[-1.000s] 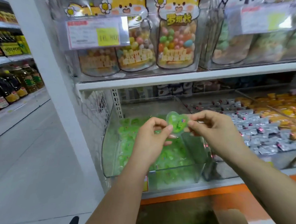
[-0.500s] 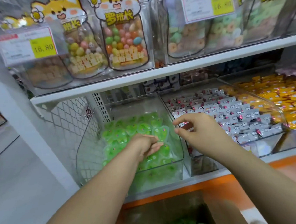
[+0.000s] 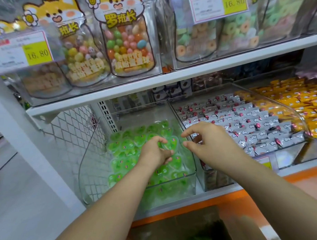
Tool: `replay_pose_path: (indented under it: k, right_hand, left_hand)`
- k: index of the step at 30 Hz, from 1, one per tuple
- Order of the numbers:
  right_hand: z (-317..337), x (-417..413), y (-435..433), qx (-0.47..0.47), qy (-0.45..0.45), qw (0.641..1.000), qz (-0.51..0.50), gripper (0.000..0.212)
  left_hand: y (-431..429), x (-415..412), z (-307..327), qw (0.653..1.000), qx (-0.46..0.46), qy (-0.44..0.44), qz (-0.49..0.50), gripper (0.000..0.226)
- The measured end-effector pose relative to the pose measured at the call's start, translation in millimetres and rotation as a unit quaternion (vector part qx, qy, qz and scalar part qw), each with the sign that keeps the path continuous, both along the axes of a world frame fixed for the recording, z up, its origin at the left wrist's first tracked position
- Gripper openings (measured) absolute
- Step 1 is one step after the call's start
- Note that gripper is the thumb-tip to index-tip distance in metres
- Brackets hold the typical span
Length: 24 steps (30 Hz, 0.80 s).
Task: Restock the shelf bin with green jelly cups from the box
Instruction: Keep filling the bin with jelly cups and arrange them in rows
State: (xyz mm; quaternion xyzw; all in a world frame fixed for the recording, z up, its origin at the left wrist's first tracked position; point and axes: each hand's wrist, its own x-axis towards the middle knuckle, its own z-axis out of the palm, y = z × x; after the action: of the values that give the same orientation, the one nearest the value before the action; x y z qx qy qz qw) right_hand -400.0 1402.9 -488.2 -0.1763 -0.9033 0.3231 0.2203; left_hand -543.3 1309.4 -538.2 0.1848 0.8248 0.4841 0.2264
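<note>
- Head view, left hand: I see it down inside the clear bin. Its grip is narrowed to a pinch, thumb above and fingers below the near edge of one green jelly cup (heart-shaped, with a small label).
- That cup lies on top of the pile of jelly cups, towards the pile's right side and close to the bin's right wall.
- Right hand: its grip is loosely curled, thumb and forefinger apart, with nothing between them. It hovers above the bin's right wall, near the left hand but apart from it.
- Edges: a wire mesh panel stands just beside the bin on the left. A bin of silver-wrapped sweets sits just beside it on the right, and a white shelf runs overhead.
- Open room: bare clear wall shows behind the pile, and there is a free gap between the pile and the shelf above.
- The box sits at the bottom edge of the view, below the orange shelf front. It is blurred, with some green showing inside at the very bottom.
</note>
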Motion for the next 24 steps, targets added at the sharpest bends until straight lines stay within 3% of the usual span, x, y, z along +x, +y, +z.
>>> replay_pose_path:
  k: [6,15,19,22,24]
  right_hand:
    - [1,0,0,0.005,-0.005,1.000,0.001,0.016]
    - [2,1,-2,0.017,-0.006,1.000,0.007,0.017]
    - [-2,-1,-9,0.065,0.015,0.998,0.009,0.019]
    - [-5,-1,-19,0.091,0.048,0.995,0.012,0.017]
    - [-7,-2,-26,0.101,0.072,0.992,0.028,0.015]
  left_hand:
    - [5,-6,-1,0.994,-0.051,0.097,-0.026,0.029]
    - [-17,-7,20,0.982,-0.086,0.157,-0.054,0.032]
    - [-69,-11,46,0.946,-0.164,0.271,-0.072,0.036]
    - [-103,-11,62,0.918,-0.252,0.283,-0.118,0.041]
    - [-116,-8,67,0.881,-0.341,0.281,-0.168,0.047]
